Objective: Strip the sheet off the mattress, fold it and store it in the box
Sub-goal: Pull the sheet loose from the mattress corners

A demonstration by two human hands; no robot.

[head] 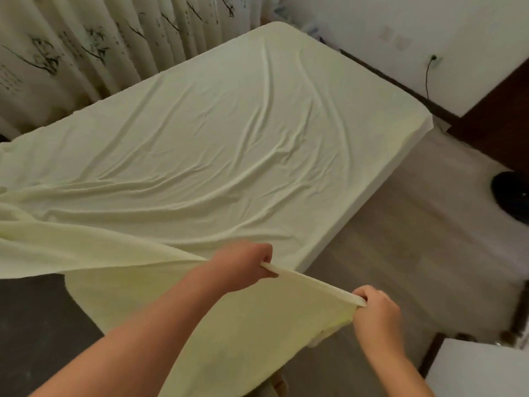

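The pale yellow sheet [217, 144] is spread, wrinkled, over the mattress [369, 193], with its near corner lifted clear. The hem is gripped in the curled fingers of the left hand [243, 265] and the right hand [375, 308] and pulled taut between them. Writing is printed on the bamboo-patterned curtain [86, 53] but cannot be read. A dark round object [512, 193] is seen on the floor [415, 224] beside the bed.

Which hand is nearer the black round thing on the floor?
Right. The right hand is down-left of the black round thing; the left hand grips the sheet farther left.
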